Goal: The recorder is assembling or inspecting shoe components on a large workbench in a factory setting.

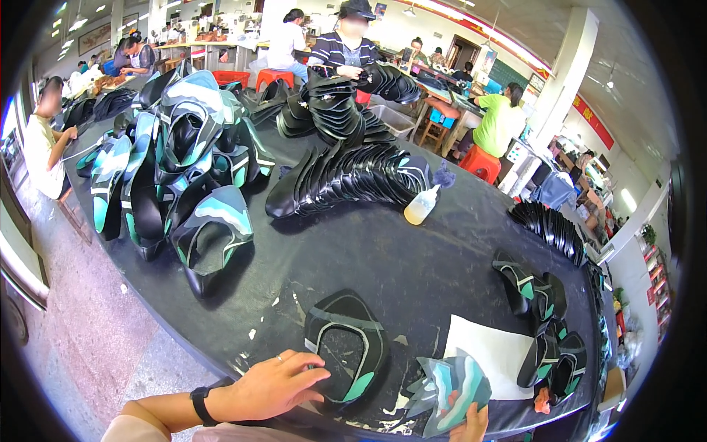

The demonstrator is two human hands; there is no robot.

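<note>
A black shoe upper with grey trim and a green patch lies flat on the table in front of me. My left hand, with a ring and a dark wristband, hovers at its left edge. The fingers are spread and hold nothing. To the right, my right hand grips a fanned stack of cut shoe pieces, patterned in teal, grey and white. Only a few fingers of that hand show; the lower frame edge cuts off the rest.
A white sheet lies beside several sewn uppers. Patterned uppers are heaped at left. Overlapping black pieces and a glue bottle stand farther back on the black table. Across it, a person handles black pieces.
</note>
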